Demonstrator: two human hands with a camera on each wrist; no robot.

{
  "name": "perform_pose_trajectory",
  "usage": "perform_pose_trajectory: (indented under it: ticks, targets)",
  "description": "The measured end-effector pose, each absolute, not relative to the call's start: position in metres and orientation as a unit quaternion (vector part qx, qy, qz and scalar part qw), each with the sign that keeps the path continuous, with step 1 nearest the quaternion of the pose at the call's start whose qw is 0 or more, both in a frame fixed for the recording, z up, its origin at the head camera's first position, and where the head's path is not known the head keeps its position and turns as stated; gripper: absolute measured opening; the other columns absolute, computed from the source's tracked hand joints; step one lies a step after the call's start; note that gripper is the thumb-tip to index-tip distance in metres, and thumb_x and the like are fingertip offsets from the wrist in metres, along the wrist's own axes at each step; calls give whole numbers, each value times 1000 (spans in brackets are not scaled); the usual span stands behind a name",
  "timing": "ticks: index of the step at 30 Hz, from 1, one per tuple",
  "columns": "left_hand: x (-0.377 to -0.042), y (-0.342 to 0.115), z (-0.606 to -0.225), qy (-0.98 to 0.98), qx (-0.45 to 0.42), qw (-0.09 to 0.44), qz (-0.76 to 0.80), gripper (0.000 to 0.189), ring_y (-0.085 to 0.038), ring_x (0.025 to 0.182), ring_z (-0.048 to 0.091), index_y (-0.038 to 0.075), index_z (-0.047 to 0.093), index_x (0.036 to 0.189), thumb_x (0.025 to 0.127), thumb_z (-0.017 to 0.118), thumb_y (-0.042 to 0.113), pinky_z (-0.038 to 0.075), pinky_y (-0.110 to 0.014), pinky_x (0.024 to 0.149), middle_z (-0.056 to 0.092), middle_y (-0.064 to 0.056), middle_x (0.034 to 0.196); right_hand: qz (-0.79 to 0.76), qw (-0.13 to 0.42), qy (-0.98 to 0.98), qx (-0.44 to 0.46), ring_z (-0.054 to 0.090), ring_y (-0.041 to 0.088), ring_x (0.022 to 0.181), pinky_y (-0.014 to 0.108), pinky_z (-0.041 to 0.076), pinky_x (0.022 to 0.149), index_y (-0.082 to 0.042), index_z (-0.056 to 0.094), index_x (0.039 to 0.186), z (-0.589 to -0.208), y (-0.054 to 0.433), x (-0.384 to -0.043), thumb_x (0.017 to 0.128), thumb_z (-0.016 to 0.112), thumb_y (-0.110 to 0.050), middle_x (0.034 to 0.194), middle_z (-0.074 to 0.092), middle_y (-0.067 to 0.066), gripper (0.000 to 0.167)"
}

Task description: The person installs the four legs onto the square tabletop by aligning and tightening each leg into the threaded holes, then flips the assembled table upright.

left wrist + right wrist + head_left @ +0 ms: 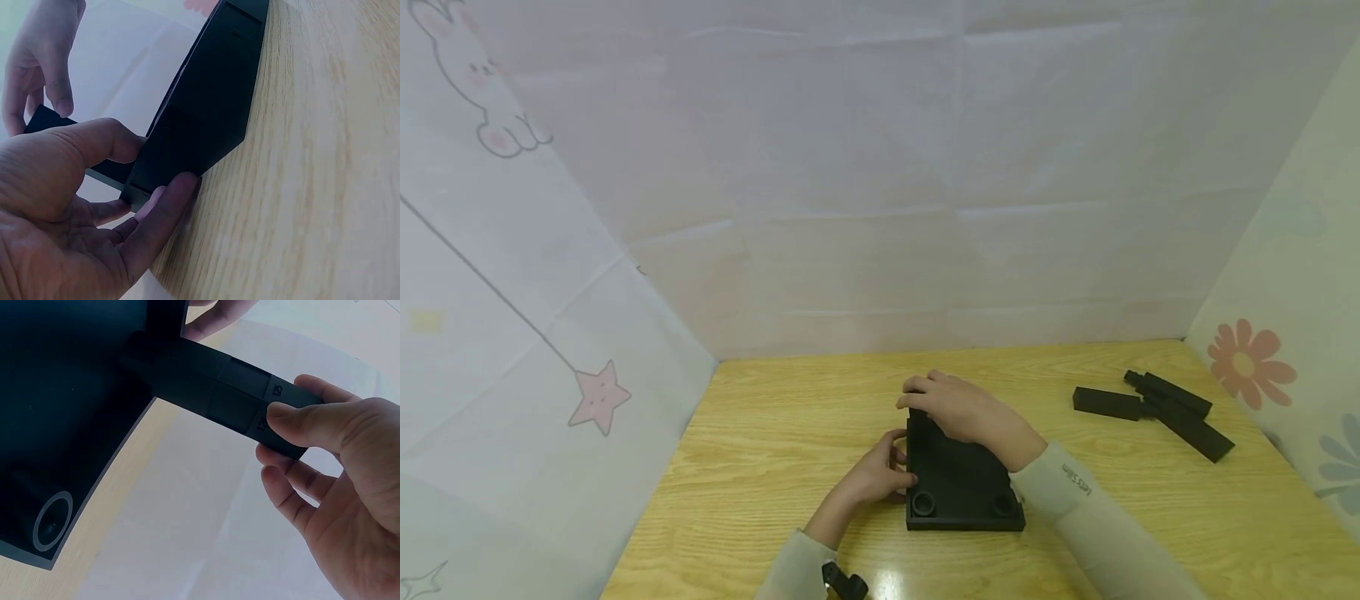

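A black shallow panel (966,525) lies on the table, its raised rim and round corner sockets (922,503) facing up. At its far left corner stands a black rectangular leg (240,394) marked "125"; its lower end meets the panel, but how deep it sits cannot be told. My right hand (958,408) pinches the leg's upper end between thumb and fingers, as the right wrist view shows (356,444). Along the panel's left side my left hand (872,475) grips the edge, thumb over the rim and fingers against the outer wall (194,106).
Toward the right back of the wooden table (775,433), three loose black legs lie crossed together: one leg (1107,403), another (1180,396) with a round peg, and a third (1198,433). Patterned white sheets (887,250) enclose the table's back and sides.
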State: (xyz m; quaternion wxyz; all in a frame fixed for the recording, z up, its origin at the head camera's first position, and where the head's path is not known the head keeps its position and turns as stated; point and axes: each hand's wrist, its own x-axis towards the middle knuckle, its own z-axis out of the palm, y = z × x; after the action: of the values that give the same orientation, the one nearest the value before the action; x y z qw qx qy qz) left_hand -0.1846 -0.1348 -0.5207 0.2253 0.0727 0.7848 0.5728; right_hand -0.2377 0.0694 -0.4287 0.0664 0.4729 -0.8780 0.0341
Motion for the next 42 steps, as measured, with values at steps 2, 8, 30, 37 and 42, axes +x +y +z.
perform_pose_trajectory:
  ticks: [2, 8, 30, 37, 42]
  targets:
    - [-185, -134, -521, 785, 71, 225, 573, 83, -22, 84, 64, 6, 24, 157, 88, 70, 0, 61, -49, 70, 48, -18, 113, 29, 71, -877, 474, 58, 24, 118, 36, 54, 95, -21, 62, 133, -428, 70, -237, 97, 64, 1, 140, 55, 4, 43]
    - [-185, -134, -522, 783, 70, 226, 574, 83, -22, 83, 64, 6, 25, 157, 88, 71, 0, 62, -47, 69, 49, -18, 112, 24, 80, -876, 476, 57, 25, 121, 37, 54, 97, -21, 62, 134, -428, 70, -235, 98, 63, 0, 143, 54, 5, 42]
    - [-187, -135, -526, 784, 79, 226, 573, 85, -22, 87, 65, 4, 23, 157, 88, 71, 2, 62, -44, 70, 48, -18, 112, 119, 41, -903, 410, 52, 32, 133, 48, 50, 103, -16, 49, 149, -431, 98, -238, 98, 69, -19, 151, 47, 13, 55]
    - [-186, -134, -524, 786, 84, 218, 572, 84, -20, 83, 62, 0, 22, 157, 87, 70, -1, 62, -47, 68, 47, -19, 110, 119, 48, -911, 393, 50, 33, 134, 50, 48, 105, -13, 50, 149, -437, 121, -241, 98, 69, -21, 149, 48, 13, 55]
    - [-186, -134, -526, 784, 81, 216, 577, 85, -20, 82, 61, 1, 23, 157, 86, 70, -1, 62, -48, 67, 47, -18, 111, 121, 47, -916, 380, 50, 34, 134, 51, 47, 106, -11, 50, 148, -440, 138, -240, 98, 68, -23, 149, 48, 15, 55]
